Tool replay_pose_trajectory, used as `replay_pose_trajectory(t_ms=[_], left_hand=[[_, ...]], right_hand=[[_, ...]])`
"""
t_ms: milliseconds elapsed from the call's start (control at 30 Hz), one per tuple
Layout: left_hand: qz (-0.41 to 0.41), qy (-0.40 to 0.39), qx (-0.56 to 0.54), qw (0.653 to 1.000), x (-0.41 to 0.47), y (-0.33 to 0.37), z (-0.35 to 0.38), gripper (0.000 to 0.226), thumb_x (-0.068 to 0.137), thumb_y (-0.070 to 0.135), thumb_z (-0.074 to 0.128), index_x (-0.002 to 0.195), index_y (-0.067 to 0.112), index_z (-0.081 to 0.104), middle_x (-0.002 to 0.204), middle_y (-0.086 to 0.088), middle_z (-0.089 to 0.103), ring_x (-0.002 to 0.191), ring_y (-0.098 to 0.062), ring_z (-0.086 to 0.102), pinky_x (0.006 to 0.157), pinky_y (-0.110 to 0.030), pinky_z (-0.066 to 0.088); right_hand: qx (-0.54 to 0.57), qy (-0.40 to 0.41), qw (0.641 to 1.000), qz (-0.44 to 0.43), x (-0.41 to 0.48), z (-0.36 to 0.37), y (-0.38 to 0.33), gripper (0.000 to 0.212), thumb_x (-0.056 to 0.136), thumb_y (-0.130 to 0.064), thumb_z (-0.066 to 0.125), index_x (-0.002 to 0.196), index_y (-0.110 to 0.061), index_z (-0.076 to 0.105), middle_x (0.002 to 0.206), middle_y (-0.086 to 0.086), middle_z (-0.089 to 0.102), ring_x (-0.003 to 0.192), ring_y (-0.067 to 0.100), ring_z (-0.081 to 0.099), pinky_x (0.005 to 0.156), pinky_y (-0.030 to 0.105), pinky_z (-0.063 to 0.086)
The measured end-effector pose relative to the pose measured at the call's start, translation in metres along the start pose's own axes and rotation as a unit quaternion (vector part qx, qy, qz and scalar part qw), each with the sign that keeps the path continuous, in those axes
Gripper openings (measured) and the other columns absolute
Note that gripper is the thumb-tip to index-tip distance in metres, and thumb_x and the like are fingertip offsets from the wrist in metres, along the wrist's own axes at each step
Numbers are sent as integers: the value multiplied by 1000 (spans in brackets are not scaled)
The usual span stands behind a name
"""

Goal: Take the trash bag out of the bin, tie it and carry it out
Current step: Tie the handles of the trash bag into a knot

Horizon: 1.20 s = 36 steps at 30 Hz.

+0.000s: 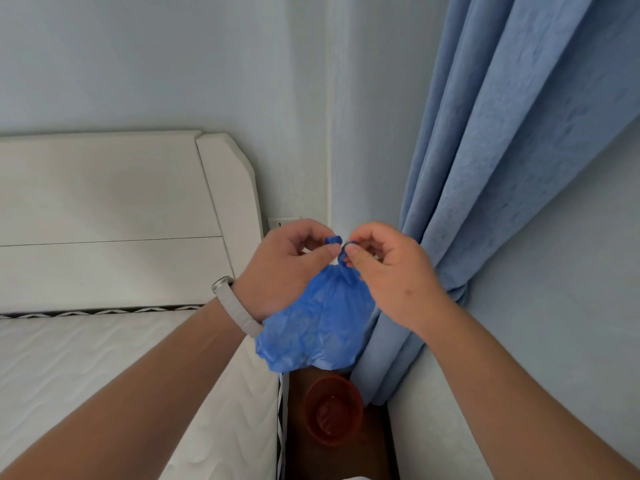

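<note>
The left hand (287, 268) is pinched shut on one twisted end of the blue trash bag (315, 327), thumb pressed against the curled fingers, with a small tuft of plastic poking out above the thumb. The right hand (388, 268) sits just beside it, thumb and forefinger likewise pinched on the other twisted end, which curls into a small loop at the fingertips. The two hands almost touch at the bag's neck, where the plastic gathers into a narrow stem between them.

Below the hands the trash bag hangs free in the air, crumpled and puffed, its left side brushing the left wrist. That wrist wears a pale wristband (235, 306).

Directly under the bag, well below both hands, a red bin (332, 414) stands on a dark brown floor (367, 455) in the narrow gap; it holds no liner, and its bottom is visible.

To the left of the left hand lies a bed with a white quilted mattress (104, 368), and beyond it a white headboard (114, 209) stands against the wall. A white wall socket (282, 222) shows just above the left hand's knuckles. To the right of the right hand, a blue curtain (485, 168) falls in folds and is gathered in near the right wrist. A pale wall (173, 64) fills the area above both hands.
</note>
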<state>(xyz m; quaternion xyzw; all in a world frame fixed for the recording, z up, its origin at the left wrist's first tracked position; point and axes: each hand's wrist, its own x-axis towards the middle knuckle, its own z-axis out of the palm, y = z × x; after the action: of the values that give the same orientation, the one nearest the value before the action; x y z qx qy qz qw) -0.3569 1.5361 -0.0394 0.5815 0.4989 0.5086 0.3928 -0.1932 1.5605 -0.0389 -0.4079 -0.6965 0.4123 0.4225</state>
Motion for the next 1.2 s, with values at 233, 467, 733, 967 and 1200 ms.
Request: replay_pose_trajectory(t_ms=[233,467,733,967,1200], left_hand=[[35,17,13,999,-6,-5,10,20,72,30,72,91,23,70,91,-15,70,88,-44,62,78,-64,48],[14,77,40,996,-1,-2,12,13,77,19,66,86,23,75,83,-2,74,80,-21,69,79,-44,55],[4,3,-40,999,-1,13,22,15,83,5,65,81,17,73,78,-7,73,75,-21,69,72,-35,55],[-25,-37,-114,992,-1,10,26,13,79,11,68,89,4,70,86,-22,69,82,-34,66,81,-49,54],[-22,-55,-188,980,3,15,19,12,73,16,70,83,10,72,80,-9,69,77,-27,63,76,-40,53]], right_hand=[[56,0,998,19,0,-3,-7,26,89,-7,62,74,-28,65,73,-9,71,74,12,66,77,46,57],[-37,-42,998,6,1,-10,3,27,80,-27,73,105,-28,62,105,-13,65,98,-1,59,82,23,51],[39,-194,980,21,-12,5,36,84,72,-15,83,137,-32,33,133,-17,51,124,-10,45,97,10,38],[125,-54,989,59,-17,28,42,58,73,-5,80,122,-20,53,109,-4,68,103,2,64,84,19,52],[124,-46,982,133,-15,26,41,30,70,-26,78,93,-12,64,84,16,69,77,26,67,72,43,57]])
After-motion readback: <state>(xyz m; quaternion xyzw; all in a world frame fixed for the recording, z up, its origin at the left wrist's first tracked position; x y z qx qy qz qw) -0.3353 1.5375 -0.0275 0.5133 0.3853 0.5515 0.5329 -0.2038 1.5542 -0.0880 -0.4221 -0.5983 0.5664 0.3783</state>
